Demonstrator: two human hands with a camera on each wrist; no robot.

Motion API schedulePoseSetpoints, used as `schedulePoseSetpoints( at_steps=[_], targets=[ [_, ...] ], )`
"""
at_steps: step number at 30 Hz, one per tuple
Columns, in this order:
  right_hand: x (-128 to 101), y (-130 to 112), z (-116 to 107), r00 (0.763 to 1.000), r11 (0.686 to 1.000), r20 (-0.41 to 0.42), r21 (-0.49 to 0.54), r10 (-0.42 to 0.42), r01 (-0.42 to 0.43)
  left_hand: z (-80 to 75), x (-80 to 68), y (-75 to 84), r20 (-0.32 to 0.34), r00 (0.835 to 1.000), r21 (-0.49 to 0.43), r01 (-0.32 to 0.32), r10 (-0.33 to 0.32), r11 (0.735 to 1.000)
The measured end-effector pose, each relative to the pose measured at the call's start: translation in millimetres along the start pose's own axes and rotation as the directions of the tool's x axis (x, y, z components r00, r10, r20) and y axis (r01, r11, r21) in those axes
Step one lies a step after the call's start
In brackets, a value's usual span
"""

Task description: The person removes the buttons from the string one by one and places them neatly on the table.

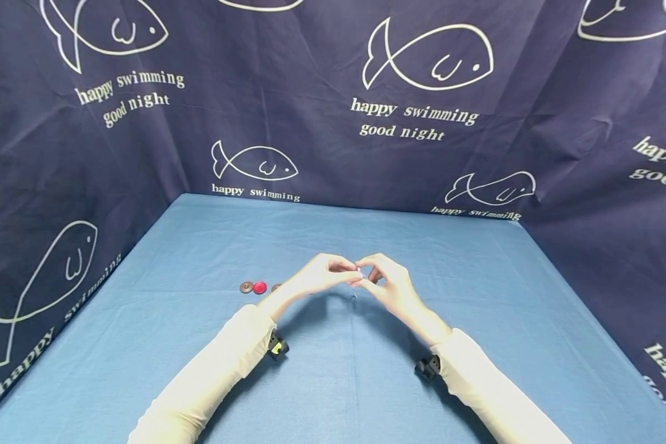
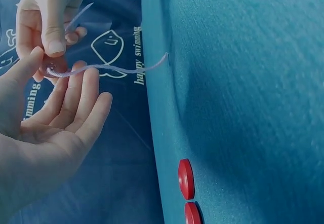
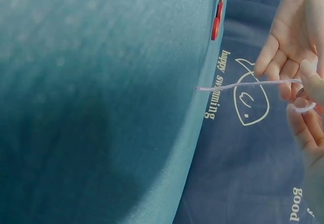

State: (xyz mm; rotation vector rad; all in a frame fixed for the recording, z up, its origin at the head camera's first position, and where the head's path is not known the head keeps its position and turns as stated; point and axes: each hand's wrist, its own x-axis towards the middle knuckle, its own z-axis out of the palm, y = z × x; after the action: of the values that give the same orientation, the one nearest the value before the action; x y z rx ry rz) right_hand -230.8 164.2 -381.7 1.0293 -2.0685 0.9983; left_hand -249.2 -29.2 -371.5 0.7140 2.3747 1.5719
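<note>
My two hands meet fingertip to fingertip above the middle of the blue table (image 1: 200,246). A thin pale lilac thread (image 2: 116,69) runs between them, and its loose end (image 3: 200,88) hangs free. My left hand (image 1: 341,272) pinches the thread with thumb and forefinger while its other fingers (image 2: 88,95) lie fairly straight under it. My right hand (image 1: 373,271) grips the thread from the other side, with its thumb (image 2: 53,39) pressed down. Something small and reddish sits between the fingertips; I cannot tell what it is.
A red button (image 1: 259,287) and a brown button (image 1: 246,287) lie in a row on the table left of my left hand, with a third partly hidden behind the wrist. Dark blue fish-print cloth (image 1: 422,123) walls in the table's back and sides.
</note>
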Motion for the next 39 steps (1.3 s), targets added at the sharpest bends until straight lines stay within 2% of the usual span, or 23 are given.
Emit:
schedulePoseSetpoints(
  at_steps=[8, 12, 24, 34, 39],
  targets=[
    [0, 2, 0, 1.0, 1.0, 0.006, -0.012, -0.027, 0.027, -2.6, -0.5, -2.6, -0.001, 1.0, -0.015, -0.009, 0.009, 1.0],
    [0, 2, -1, 1.0, 0.999, 0.013, -0.026, -0.02, 0.021, -4.2, -1.0, -2.7, -0.004, 1.0, -0.006, 0.003, -0.003, 1.0],
    [-2, 4, -3, 1.0, 0.997, 0.01, -0.077, -0.004, 0.005, -5.8, -4.2, -6.2, -0.024, 0.999, -0.063, 0.041, -0.043, 0.997],
    [-2, 4, -8, 1.0, 0.997, 0.012, -0.07, 0.025, -0.025, -6.4, -4.4, -12.0, -0.036, 0.997, -0.08, 0.069, -0.072, 0.994],
    [-4, 4, -10, 0.999, 0.998, 0.012, -0.062, 0.031, -0.03, -5.5, -4.6, -16.6, -0.028, 0.997, -0.104, 0.063, -0.066, 0.993]
  ],
)
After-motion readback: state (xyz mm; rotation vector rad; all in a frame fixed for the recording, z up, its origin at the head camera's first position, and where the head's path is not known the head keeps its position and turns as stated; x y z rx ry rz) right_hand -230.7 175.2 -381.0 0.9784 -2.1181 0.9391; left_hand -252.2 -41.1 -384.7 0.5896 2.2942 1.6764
